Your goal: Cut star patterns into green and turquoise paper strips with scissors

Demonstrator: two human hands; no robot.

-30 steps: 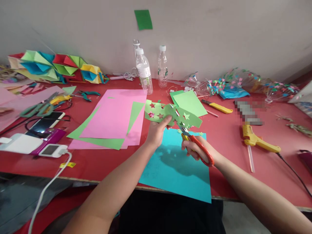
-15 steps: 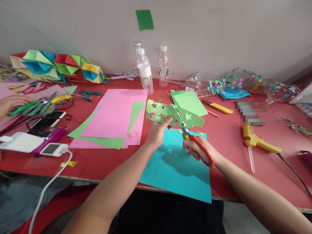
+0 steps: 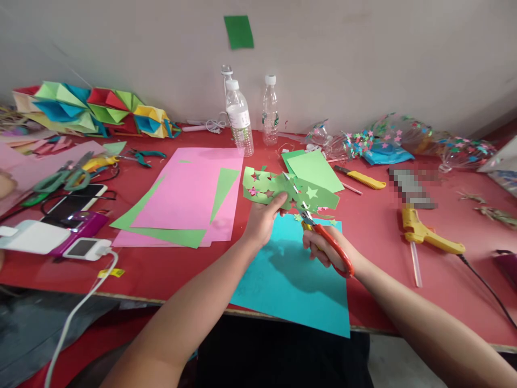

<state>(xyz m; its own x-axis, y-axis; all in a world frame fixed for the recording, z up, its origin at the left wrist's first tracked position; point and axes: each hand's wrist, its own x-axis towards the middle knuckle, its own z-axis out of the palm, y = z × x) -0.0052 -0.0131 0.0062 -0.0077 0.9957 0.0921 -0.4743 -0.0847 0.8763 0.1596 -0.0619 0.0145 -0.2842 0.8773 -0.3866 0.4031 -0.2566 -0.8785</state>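
My left hand (image 3: 264, 218) grips a light green sheet of paper (image 3: 278, 186) between thumb and fingers. Star-shaped holes run across the sheet, and its edge is ragged. In my right hand (image 3: 327, 245) is a pair of scissors (image 3: 333, 245) with red and yellow handles. Their blades point up and away at the sheet's near edge, beside my left fingers. Small cut stars hang or lie around the blade tips; I cannot tell which are loose. Below both hands a blue sheet (image 3: 294, 275) lies on the red table (image 3: 404, 302).
Pink sheets (image 3: 186, 188) with green strips lie left. Bottles (image 3: 240, 121) stand behind. A yellow utility knife (image 3: 365, 179) and glue gun (image 3: 428, 234) lie right. At far left are green-handled scissors (image 3: 60, 180), a phone (image 3: 83, 202), and part of another person's hand (image 3: 6, 184).
At far left, the other person's hand has drawn back from the green-handled scissors, which now lie on the table. My hands, the green sheet and my scissors have hardly moved.
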